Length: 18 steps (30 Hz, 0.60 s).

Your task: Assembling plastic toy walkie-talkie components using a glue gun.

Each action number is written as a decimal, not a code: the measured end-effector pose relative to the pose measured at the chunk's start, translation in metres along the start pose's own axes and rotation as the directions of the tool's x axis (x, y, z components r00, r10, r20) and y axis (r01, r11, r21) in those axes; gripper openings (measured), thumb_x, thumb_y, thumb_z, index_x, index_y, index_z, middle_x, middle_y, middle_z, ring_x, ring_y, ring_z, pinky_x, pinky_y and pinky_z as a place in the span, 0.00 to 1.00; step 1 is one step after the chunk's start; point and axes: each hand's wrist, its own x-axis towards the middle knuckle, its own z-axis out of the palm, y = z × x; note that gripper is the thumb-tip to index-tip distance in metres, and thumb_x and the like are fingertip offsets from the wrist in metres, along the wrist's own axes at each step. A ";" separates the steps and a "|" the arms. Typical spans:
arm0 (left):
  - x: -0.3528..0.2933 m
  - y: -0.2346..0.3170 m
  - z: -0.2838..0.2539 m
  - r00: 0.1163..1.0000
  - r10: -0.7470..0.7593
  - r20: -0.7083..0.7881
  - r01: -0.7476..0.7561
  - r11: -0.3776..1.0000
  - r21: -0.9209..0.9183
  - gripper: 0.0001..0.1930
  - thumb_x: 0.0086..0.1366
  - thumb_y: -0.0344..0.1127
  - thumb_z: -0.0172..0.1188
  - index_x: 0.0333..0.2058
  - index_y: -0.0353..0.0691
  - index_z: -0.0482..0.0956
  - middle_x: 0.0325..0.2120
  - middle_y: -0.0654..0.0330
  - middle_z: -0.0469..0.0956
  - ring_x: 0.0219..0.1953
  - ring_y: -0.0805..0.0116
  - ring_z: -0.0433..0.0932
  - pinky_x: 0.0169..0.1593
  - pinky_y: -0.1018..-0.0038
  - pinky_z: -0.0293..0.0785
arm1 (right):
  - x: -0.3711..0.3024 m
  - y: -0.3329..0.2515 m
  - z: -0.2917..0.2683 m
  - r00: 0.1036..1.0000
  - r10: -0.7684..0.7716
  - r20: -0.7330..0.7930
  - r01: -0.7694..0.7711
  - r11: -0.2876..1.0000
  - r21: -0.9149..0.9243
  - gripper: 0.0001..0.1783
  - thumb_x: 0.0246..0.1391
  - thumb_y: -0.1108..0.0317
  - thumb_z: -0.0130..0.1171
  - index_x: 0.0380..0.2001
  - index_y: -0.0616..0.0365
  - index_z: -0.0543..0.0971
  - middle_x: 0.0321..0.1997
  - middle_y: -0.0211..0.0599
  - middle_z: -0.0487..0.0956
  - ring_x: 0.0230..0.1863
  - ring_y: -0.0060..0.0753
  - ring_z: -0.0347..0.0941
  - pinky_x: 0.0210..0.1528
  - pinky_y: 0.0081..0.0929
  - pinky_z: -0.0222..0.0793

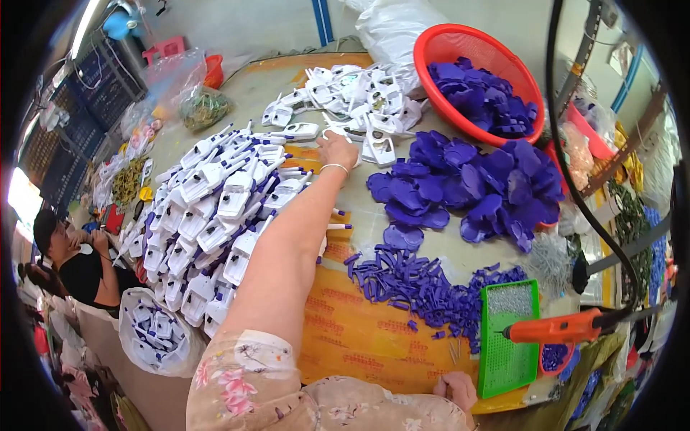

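My left arm stretches across the table to the far middle. There my left hand (338,150) has its fingers closed on a white plastic housing (334,133) at the edge of a pile of white plastic housings (359,93). My right hand (458,390) rests low at the table's near edge, its fingers curled in; anything inside them is hidden. Left of my arm rises a big heap of white housings with purple parts (208,194). Purple rounded plastic pieces (467,179) lie to the right, with small purple strips (420,291) nearer to me.
A green tray (532,345) of small metal pieces stands at the right, below a hanging orange electric screwdriver (557,328). A red basket (460,39) of purple pieces tilts at the back. A white sack (162,359) of housings stands front left. Another person (86,266) sits at far left.
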 end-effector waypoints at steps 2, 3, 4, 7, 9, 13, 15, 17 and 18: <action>0.008 0.000 0.001 0.998 -0.064 0.004 0.064 0.997 -0.050 0.27 0.51 0.35 0.53 0.48 0.26 0.60 0.48 0.39 0.61 0.48 0.44 0.67 0.53 0.59 0.66 | -0.002 0.004 0.005 1.000 -0.008 -0.007 0.008 1.000 -0.026 0.08 0.37 0.83 0.59 0.25 0.63 0.75 0.21 0.41 0.73 0.20 0.35 0.69 0.22 0.25 0.66; 0.012 -0.001 -0.001 0.997 -0.072 0.001 0.072 0.996 -0.047 0.27 0.51 0.35 0.53 0.48 0.26 0.60 0.48 0.39 0.61 0.48 0.44 0.67 0.53 0.59 0.66 | -0.002 0.006 0.007 0.999 0.012 -0.034 -0.013 1.000 -0.024 0.07 0.38 0.82 0.59 0.25 0.63 0.75 0.21 0.40 0.73 0.19 0.34 0.69 0.22 0.24 0.66; 0.018 -0.003 -0.002 0.992 -0.043 -0.115 0.035 0.997 -0.065 0.25 0.52 0.34 0.53 0.47 0.26 0.62 0.48 0.39 0.61 0.48 0.44 0.67 0.53 0.58 0.66 | -0.001 0.008 0.008 0.998 0.033 -0.061 -0.035 0.999 -0.024 0.07 0.38 0.82 0.59 0.24 0.63 0.75 0.20 0.40 0.73 0.19 0.34 0.69 0.21 0.24 0.65; 0.039 -0.012 -0.004 0.972 -0.030 -0.231 0.026 0.999 -0.020 0.19 0.54 0.33 0.52 0.43 0.28 0.65 0.47 0.42 0.62 0.50 0.44 0.66 0.51 0.58 0.69 | -0.002 0.003 0.011 0.983 0.171 -0.067 -0.176 0.982 -0.073 0.05 0.39 0.81 0.59 0.23 0.62 0.75 0.19 0.38 0.73 0.18 0.29 0.68 0.20 0.21 0.64; 0.050 -0.018 -0.011 0.990 0.012 -0.143 0.012 0.986 0.167 0.19 0.56 0.34 0.53 0.44 0.29 0.67 0.46 0.44 0.64 0.50 0.47 0.69 0.48 0.58 0.72 | 0.007 -0.002 0.006 0.988 0.152 -0.030 -0.155 0.983 -0.098 0.07 0.43 0.80 0.58 0.29 0.63 0.75 0.23 0.39 0.74 0.21 0.33 0.70 0.23 0.22 0.66; 0.082 -0.046 -0.008 0.984 0.152 -0.096 -0.108 0.926 0.361 0.17 0.58 0.31 0.51 0.45 0.31 0.67 0.49 0.43 0.65 0.38 0.46 0.78 0.40 0.62 0.77 | 0.009 -0.007 0.006 0.948 0.314 0.052 -0.312 0.949 -0.047 0.07 0.45 0.82 0.56 0.31 0.65 0.76 0.25 0.39 0.75 0.21 0.27 0.69 0.23 0.21 0.66; 0.091 -0.052 -0.004 0.987 0.141 -0.081 -0.092 0.894 0.438 0.16 0.59 0.32 0.51 0.45 0.33 0.70 0.48 0.45 0.67 0.40 0.48 0.78 0.39 0.63 0.78 | 0.008 -0.006 0.007 0.933 0.355 0.060 -0.354 0.935 -0.028 0.07 0.45 0.82 0.56 0.30 0.65 0.76 0.24 0.39 0.74 0.21 0.26 0.68 0.22 0.21 0.65; 0.092 -0.052 -0.005 0.989 0.132 -0.061 -0.083 0.858 0.506 0.15 0.60 0.33 0.51 0.45 0.35 0.73 0.48 0.48 0.70 0.42 0.51 0.78 0.37 0.64 0.78 | 0.010 -0.007 0.007 0.916 0.396 0.063 -0.396 0.918 -0.018 0.06 0.44 0.82 0.56 0.30 0.66 0.76 0.23 0.39 0.74 0.20 0.25 0.68 0.22 0.21 0.65; 0.088 -0.046 -0.011 0.981 0.189 0.036 -0.178 0.820 0.545 0.14 0.61 0.34 0.50 0.44 0.36 0.73 0.45 0.50 0.72 0.42 0.54 0.78 0.37 0.65 0.78 | 0.015 -0.008 0.008 0.931 0.364 0.038 -0.364 0.931 -0.023 0.06 0.44 0.82 0.56 0.29 0.66 0.76 0.23 0.38 0.74 0.19 0.25 0.68 0.21 0.21 0.65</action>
